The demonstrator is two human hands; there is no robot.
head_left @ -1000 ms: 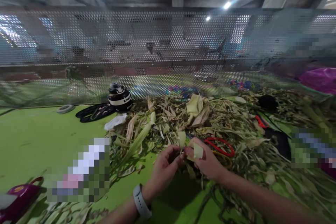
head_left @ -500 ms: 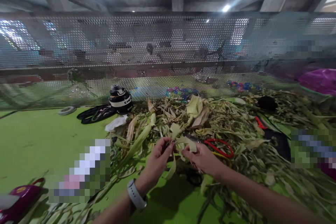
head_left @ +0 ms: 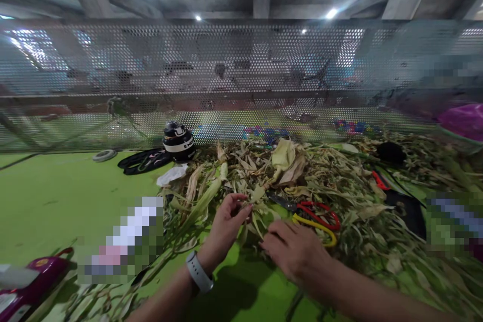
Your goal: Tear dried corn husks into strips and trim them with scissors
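A pale corn husk (head_left: pixel 258 194) is pinched between the thumb and fingers of my left hand (head_left: pixel 228 221), which wears a light watch band. Narrow husk strips (head_left: pixel 258 225) hang from that grip toward my right hand (head_left: pixel 296 249). The right hand's fingers are curled and closed at the lower end of a strip; its fingertips are partly hidden. Just beyond it lie scissors (head_left: pixel 315 216) with one red and one yellow handle, resting on the heap of dry husks (head_left: pixel 339 186).
A black-and-white bottle (head_left: pixel 178 142), a black pouch (head_left: pixel 143 161), a tape roll (head_left: pixel 104 155) and white tissue (head_left: pixel 171 175) lie at the back left. A purple device (head_left: pixel 33 279) sits at front left. Perforated mesh (head_left: pixel 241 80) stands behind the green surface (head_left: pixel 75 181).
My right hand has moved down and toward me, away from the left, uncovering the scissors' yellow handle. The left hand keeps its pinch. The view has shifted slightly.
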